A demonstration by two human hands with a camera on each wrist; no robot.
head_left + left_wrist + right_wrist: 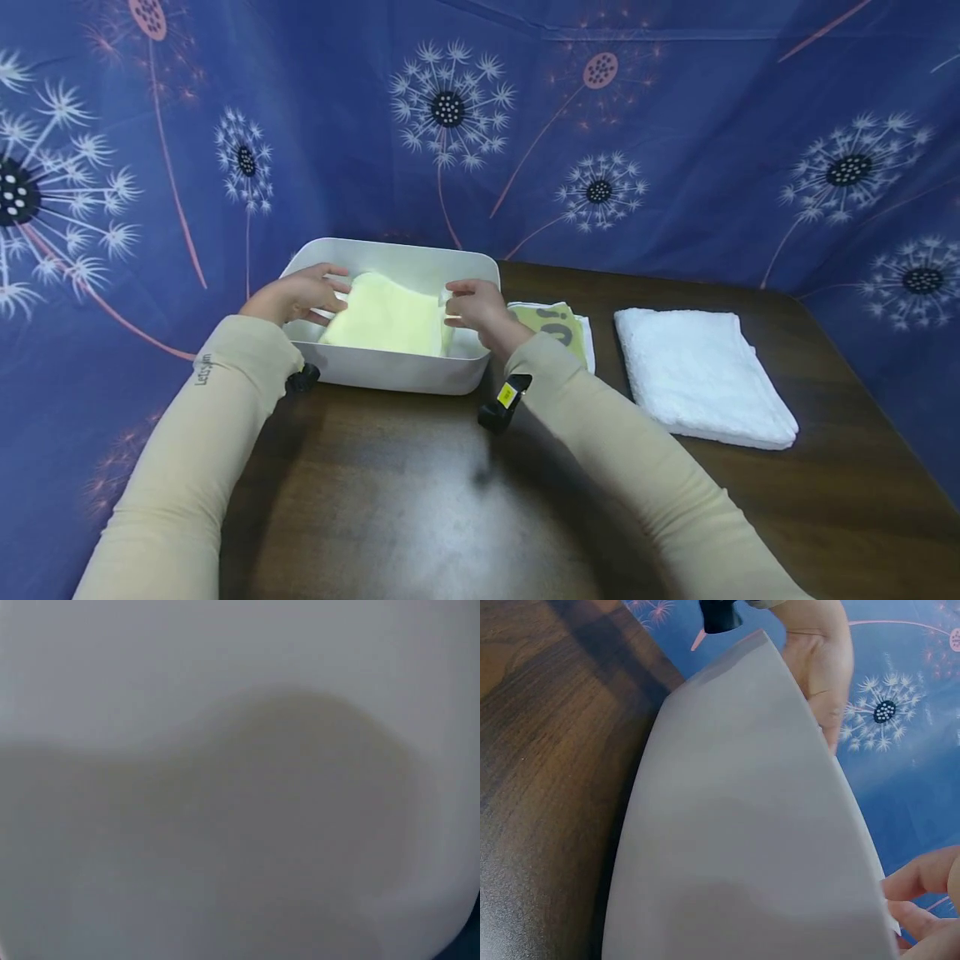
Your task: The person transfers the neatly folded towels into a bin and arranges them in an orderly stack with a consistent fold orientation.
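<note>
A folded pale yellow towel lies inside a white plastic bin on the table. My left hand reaches over the bin's left rim, its loosely extended fingers at the towel's left side. From the right, my right hand reaches in with its fingers by the towel's right edge. The right wrist view looks along the outer wall of the bin, with the right fingers at its rim and the left hand beyond. A blurred pale surface fills the left wrist view.
Right of the bin lies a folded yellow-green cloth with grey markings and a white edge, partly behind my right arm. Farther right sits a thick folded white towel. The brown wooden table meets a blue dandelion-print curtain at the back.
</note>
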